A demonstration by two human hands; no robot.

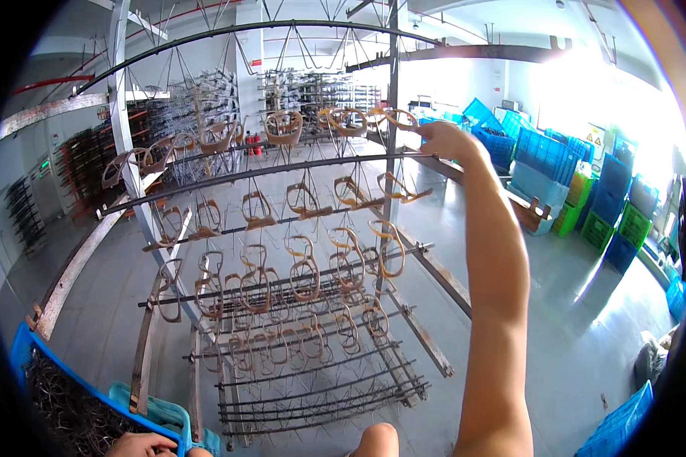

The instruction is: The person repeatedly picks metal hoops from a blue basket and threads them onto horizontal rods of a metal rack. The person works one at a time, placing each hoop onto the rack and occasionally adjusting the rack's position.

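Observation:
With my right arm stretched up, my right hand [446,141] is closed at the end of a brown open-looped frame [395,118] at the top right of a metal rack. More such frames, for example this one [284,128], hang on thin wires in rows from dark horizontal bars [282,166]. At the lower left, my left hand [141,445] is partly cut off by the picture's edge, beside a blue crate [91,387] of dark, tangled wire-like pieces [65,404]. Its fingers look curled, but what they hold, if anything, is hidden.
The rack's upright posts [122,114] and worn side beams [76,263] surround the hanging rows. A teal basket [164,411] stands at the lower left. Blue and green crates [545,156] are stacked at the right, with another blue crate [621,426] at the lower right. Loaded racks [194,114] stand behind.

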